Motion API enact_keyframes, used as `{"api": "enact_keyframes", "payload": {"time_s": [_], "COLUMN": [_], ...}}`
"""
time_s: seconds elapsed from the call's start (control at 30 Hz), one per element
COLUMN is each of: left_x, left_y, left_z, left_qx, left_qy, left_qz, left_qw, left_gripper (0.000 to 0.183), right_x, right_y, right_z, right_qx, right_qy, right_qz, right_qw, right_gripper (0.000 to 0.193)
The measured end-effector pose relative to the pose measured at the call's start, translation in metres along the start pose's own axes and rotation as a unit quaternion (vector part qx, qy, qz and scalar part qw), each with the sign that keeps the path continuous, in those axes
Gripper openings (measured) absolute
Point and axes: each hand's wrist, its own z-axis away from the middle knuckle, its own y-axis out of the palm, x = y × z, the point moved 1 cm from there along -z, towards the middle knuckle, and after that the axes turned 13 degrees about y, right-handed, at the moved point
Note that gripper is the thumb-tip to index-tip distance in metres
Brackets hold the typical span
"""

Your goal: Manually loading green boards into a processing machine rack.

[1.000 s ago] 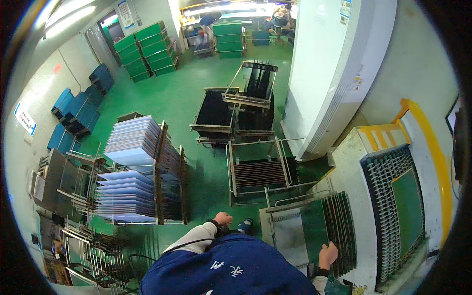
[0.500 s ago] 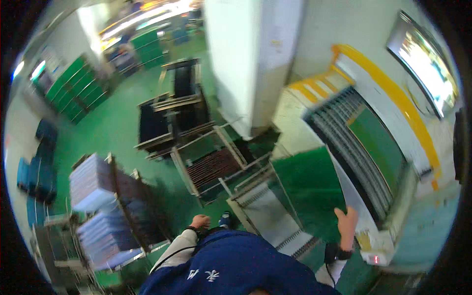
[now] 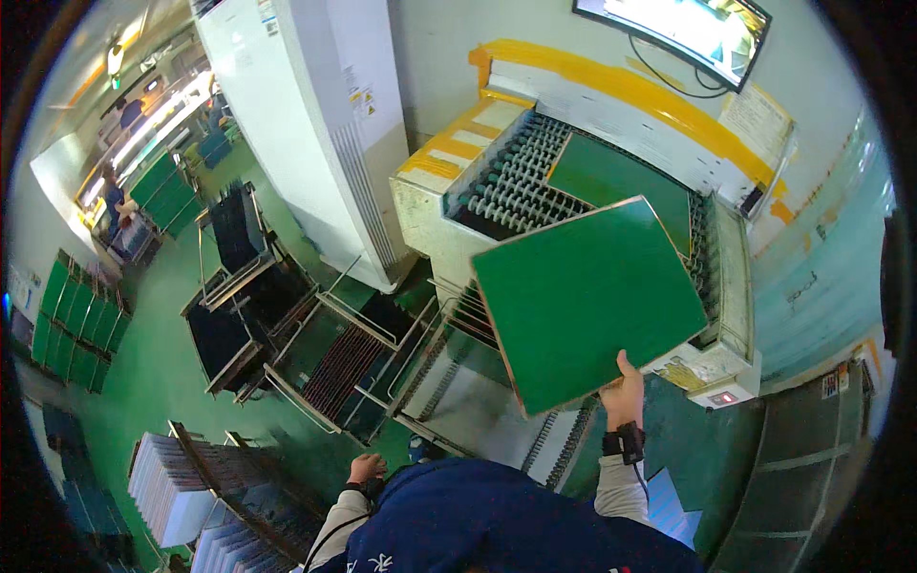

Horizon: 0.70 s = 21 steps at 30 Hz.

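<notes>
My right hand grips the near edge of a flat green circuit board panel with thin copper-coloured edges, its thumb on top. The panel is held up at a tilt, partly in front of a roller conveyor. On those rollers lies another green circuit board panel, its near part hidden by the held one. My left hand hangs low beside my body, fingers curled, with nothing visible in it. Below the held panel is a frame rack with a pale base and coil-like rows.
Metal trolleys stand left of the conveyor, near a white cabinet. Stacked pale sheets sit on a rack at lower left. A screen hangs above the conveyor. A dark metal rack stands at lower right.
My view has swung to the right. The panel in my right hand has come up from beside the rack and tilted flatter, over the conveyor's near edge. My left hand stays low.
</notes>
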Motion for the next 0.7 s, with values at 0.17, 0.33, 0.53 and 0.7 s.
{"api": "enact_keyframes", "payload": {"time_s": [0.17,0.33,0.53,0.7], "left_x": [0.031,-0.006,-0.01,0.022], "left_y": [-0.031,0.005,0.012,-0.044], "left_z": [-0.031,-0.015,-0.006,-0.03], "left_qx": [0.085,0.046,0.072,0.12], "left_qy": [0.201,0.076,0.121,0.201], "left_qz": [-0.279,-0.227,-0.16,-0.329], "left_qw": [0.935,0.97,0.977,0.915], "left_gripper": [0.023,0.023,0.023,0.016], "right_x": [-0.011,-0.024,-0.033,-0.04], "right_y": [0.012,0.013,0.012,0.036], "right_z": [-0.009,-0.013,-0.021,-0.028], "right_qx": [0.076,0.074,0.094,0.101], "right_qy": [0.004,0.096,0.146,0.103], "right_qz": [-0.089,-0.022,0.076,0.054], "right_qw": [0.993,0.992,0.982,0.988], "right_gripper": [0.018,0.019,0.021,0.016]}}
